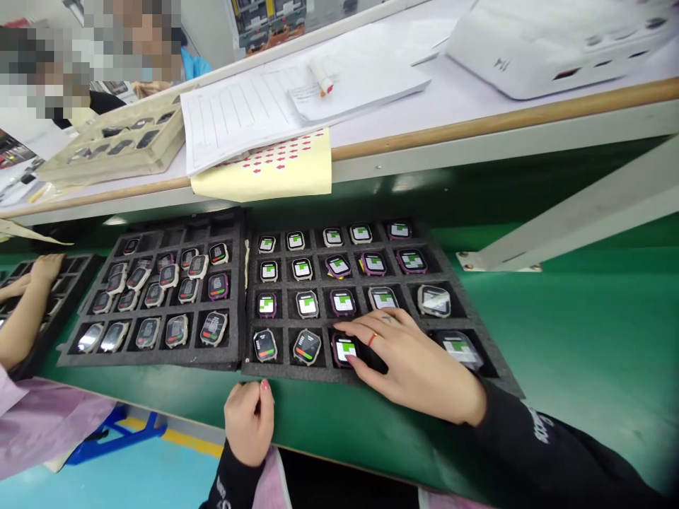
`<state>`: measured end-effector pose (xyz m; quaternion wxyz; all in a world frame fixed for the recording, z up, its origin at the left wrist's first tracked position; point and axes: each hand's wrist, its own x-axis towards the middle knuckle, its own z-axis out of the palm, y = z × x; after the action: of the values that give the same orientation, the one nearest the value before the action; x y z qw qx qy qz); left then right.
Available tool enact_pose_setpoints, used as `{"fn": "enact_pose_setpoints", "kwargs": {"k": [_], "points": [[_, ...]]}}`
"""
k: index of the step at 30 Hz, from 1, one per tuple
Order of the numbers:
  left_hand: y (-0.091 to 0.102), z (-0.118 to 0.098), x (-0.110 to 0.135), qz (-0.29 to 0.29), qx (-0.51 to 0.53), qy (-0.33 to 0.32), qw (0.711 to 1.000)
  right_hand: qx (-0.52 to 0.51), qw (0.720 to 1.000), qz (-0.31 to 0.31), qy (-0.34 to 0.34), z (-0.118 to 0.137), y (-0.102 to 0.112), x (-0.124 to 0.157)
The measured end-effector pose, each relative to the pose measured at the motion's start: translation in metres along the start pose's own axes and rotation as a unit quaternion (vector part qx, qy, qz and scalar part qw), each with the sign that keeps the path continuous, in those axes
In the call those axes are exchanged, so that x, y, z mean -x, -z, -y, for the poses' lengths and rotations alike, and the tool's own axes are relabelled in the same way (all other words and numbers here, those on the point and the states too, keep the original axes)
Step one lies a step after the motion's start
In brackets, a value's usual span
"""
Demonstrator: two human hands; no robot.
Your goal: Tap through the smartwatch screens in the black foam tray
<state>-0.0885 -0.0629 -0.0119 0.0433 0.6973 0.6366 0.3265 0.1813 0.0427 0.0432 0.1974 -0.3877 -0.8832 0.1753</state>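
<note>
My right hand (419, 360) reaches over a black foam tray (371, 378) of smartwatches. Its thumb and forefinger bracket a purple-cased smartwatch (344, 349) in the tray's near row, the thumb against its lit screen edge. At the table's front edge my left hand (249, 422) is closed in a fist, thumb on top, with nothing visible in it. Most watches in the tray show white-and-green screens. Two near-row watches, one of them a light-cased smartwatch (306, 346), show dark screens with red and green. Part of the near row is hidden under my right hand.
A second foam tray (148, 357) of dark-screened watches adjoins on the left. Beyond it, another person's arm (24, 318) reaches over a further tray. Above runs a shelf with papers (238, 113), a cream tray (153, 159) and a white device (552, 56). A metal brace (578, 201) slants at right.
</note>
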Motion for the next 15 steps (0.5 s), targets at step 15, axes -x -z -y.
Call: {"fn": "enact_pose_setpoints", "kwargs": {"k": [15], "points": [[0.001,-0.002,-0.004,0.015,-0.02,0.004,1.0,-0.134,0.979,-0.116,0.101,0.001,-0.012,0.021]]}}
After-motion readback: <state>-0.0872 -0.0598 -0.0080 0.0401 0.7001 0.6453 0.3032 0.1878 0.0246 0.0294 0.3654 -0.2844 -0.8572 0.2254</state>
